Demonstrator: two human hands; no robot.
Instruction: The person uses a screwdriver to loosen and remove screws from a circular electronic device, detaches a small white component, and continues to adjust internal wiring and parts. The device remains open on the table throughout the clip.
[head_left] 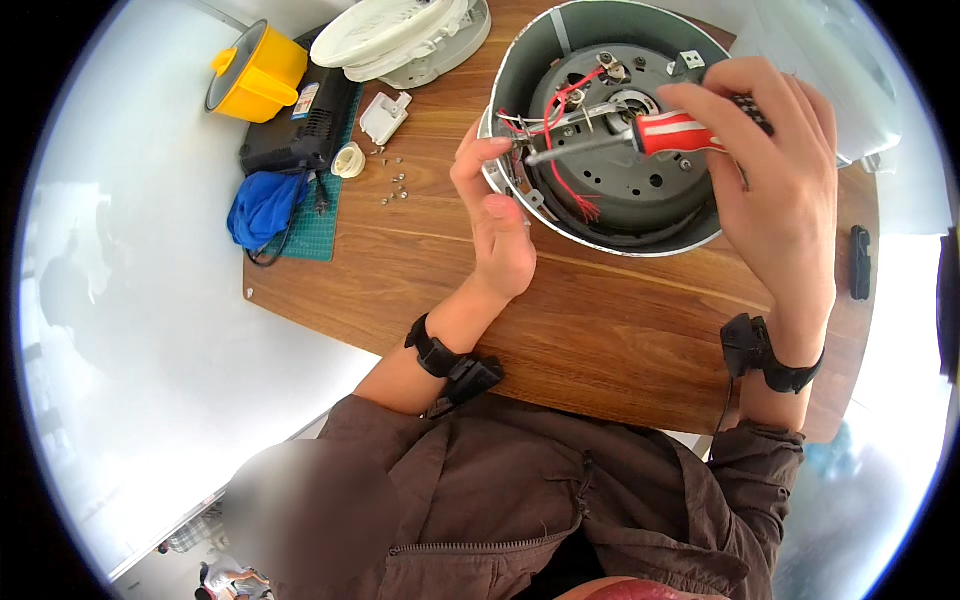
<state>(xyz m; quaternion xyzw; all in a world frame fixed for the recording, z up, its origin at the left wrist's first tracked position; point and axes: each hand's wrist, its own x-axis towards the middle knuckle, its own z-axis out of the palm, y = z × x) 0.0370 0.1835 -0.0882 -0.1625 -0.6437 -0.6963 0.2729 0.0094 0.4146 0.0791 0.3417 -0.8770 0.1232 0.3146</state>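
Observation:
A round grey metal appliance housing [655, 232] stands with its inside facing up at the far side of the table, showing a dark plate [610, 178] and loose red wires [573, 195]. My right hand [775, 165] is closed around a screwdriver [672, 133] with a red and white handle. Its metal shaft points left, with the tip near the housing's left inner wall; whether it meets a screw I cannot tell. At the left rim, my left hand [497, 225] has its index finger bent at the edge and thumb against the outer wall. Its other fingers are mostly hidden.
Small screws [398, 187] lie loose left of the housing, near a cream round cap [348, 160] and a white plastic piece [384, 118]. Beyond are white round covers [400, 40], a yellow pot [268, 72], a black device [285, 140] and blue cloth [265, 208] by a green mat [318, 235].

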